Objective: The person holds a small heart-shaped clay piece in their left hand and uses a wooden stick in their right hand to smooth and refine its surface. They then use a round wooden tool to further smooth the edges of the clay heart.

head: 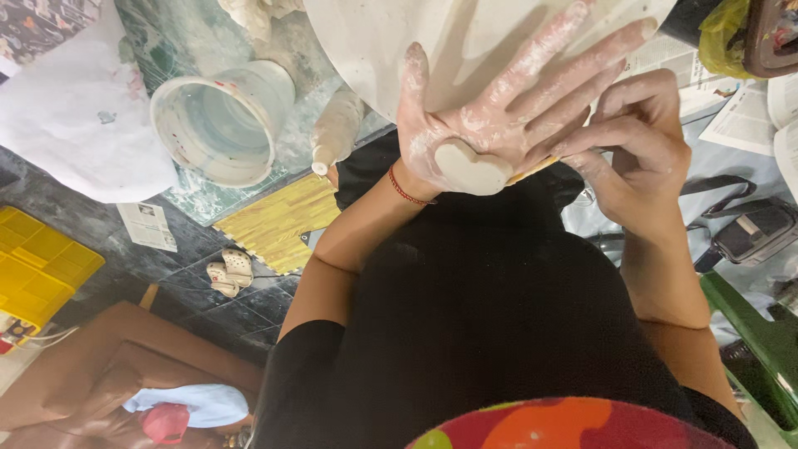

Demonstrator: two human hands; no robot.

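Left hand [490, 125] lay open, palm up and fingers spread flat, smeared with pale clay, and a heart-shaped clay piece [472, 167] rested on the heel of the palm just above a red string bracelet [407, 191] on the wrist. Right hand [636, 137] sat just beside it, fingers curled and closed on a thin wooden tool [532, 171], whose tip showed under the left hand; how firm the grip was could not be told. Both forearms rose from a lap covered in black cloth [482, 308].

Behind the hands, a large white board [374, 41] filled the upper middle, the left fingers lying against it. To its left a clay-coated bottle [335, 133] leaned on the table edge, and next to that stood a white plastic bucket [220, 125], marked with paint. A yellow woven mat [278, 220] hung below the table. Further left lay a white cloth [79, 125] and a yellow crate [37, 266] on the dark tiled floor [208, 308]. Printed papers [740, 116] lay at the far right.
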